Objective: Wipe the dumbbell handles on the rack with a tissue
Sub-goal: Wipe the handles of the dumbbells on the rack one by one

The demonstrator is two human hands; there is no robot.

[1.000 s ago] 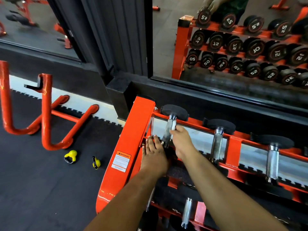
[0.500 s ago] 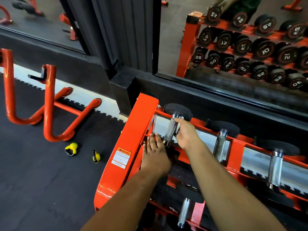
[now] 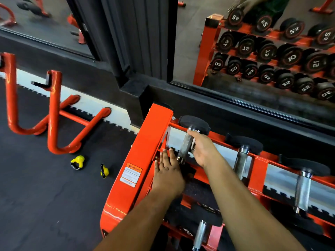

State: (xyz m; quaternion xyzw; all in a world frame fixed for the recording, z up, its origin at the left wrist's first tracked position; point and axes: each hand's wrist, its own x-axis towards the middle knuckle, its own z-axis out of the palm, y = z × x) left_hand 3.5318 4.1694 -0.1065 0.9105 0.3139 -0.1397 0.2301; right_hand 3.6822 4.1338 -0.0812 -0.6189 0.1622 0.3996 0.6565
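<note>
Since a second ago, the right hand (image 3: 203, 148) has slid up the leftmost dumbbell handle (image 3: 185, 144) toward the far rubber head (image 3: 194, 124), fingers curled around the knurled steel; whether a tissue sits under them cannot be told. Flat and unmoved, the left hand (image 3: 167, 172) rests on the near head of that dumbbell, fingers straight and close together, fingertips (image 3: 165, 153) just beside the orange rack (image 3: 143, 151) upright with its warning label (image 3: 131, 174). Two more steel handles (image 3: 240, 162) lie to the right on the same tier. Two yellow kettlebells (image 3: 78, 162) sit on the dark floor mat (image 3: 36, 187) left of the rack, near an orange tubular frame (image 3: 54, 113).
</note>
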